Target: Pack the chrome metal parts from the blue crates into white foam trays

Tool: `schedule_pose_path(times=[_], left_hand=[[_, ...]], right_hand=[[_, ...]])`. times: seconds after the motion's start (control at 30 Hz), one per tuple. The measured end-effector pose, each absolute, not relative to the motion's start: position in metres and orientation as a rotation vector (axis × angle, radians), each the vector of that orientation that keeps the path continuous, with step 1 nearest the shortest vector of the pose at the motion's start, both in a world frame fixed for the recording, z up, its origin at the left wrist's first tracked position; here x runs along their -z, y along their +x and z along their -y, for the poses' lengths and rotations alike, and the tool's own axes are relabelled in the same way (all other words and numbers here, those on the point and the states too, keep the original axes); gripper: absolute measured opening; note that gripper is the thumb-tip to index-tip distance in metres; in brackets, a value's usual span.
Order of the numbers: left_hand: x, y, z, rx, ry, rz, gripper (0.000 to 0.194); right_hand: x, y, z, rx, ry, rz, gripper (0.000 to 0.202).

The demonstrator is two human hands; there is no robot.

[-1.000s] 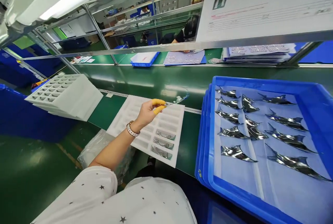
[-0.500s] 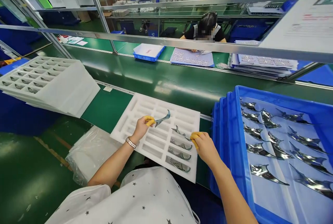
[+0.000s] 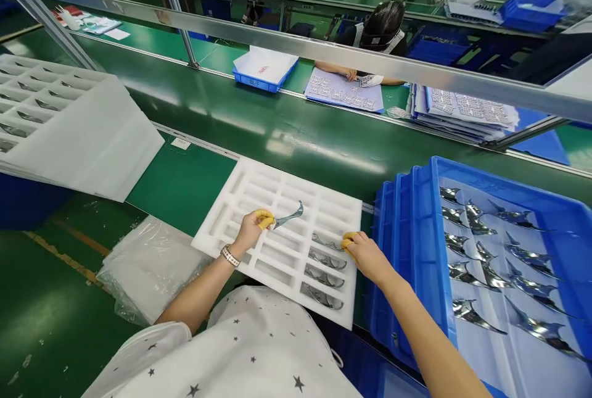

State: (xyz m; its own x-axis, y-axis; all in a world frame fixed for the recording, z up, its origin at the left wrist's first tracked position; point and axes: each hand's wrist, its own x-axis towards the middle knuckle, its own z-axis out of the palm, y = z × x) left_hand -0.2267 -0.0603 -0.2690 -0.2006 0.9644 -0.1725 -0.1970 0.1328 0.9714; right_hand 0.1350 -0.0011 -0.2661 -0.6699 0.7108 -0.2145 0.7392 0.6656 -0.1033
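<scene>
My left hand [image 3: 252, 230], with yellow finger covers, pinches the narrow end of a shiny curved metal piece [image 3: 290, 215]. It holds the piece above a white foam tray [image 3: 277, 177] with rows of slots. My right hand [image 3: 363, 251], also in yellow finger covers, is closed at the right end of another curved metal piece [image 3: 326, 241], which sits in a right-column slot. Below it, more such pieces, among them one metal piece [image 3: 324, 297] nearest me, lie in slots of that column. The left-column slots beside them hold no pieces.
Stacked blue bins [image 3: 441, 250] stand at the right, the top one holding several shiny metal pieces [image 3: 476, 315]. At the left is a stack of filled foam trays [image 3: 102, 132]. Plastic-wrapped sheets [image 3: 152, 268] lie below the bench. Across it, a person [image 3: 382, 28] handles small parts behind a metal rail.
The piece at my right hand has gone down into its slot from a tilted position. My left hand keeps its piece over the tray. The camera view has tipped downward.
</scene>
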Motion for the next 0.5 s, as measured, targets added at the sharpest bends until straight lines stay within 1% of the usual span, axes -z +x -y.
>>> schedule_pose_path(times=[0.23,0.37,0.5], left_hand=[[0.267,-0.212,0.064,-1.332,0.891,-1.282,0.02],[0.261,-0.209,0.063,-1.318,0.894,-1.306,0.019],[0.258,-0.198,0.059,-1.289,0.914,-1.285,0.02]], right_hand=[[0.257,0.122,-0.004,0.16,1.137,-2.547,0.037],[0.253,0.121,-0.001,0.079,1.114,-2.507,0.034],[0.248,0.113,0.005,0.152,1.15,-2.41,0.033]])
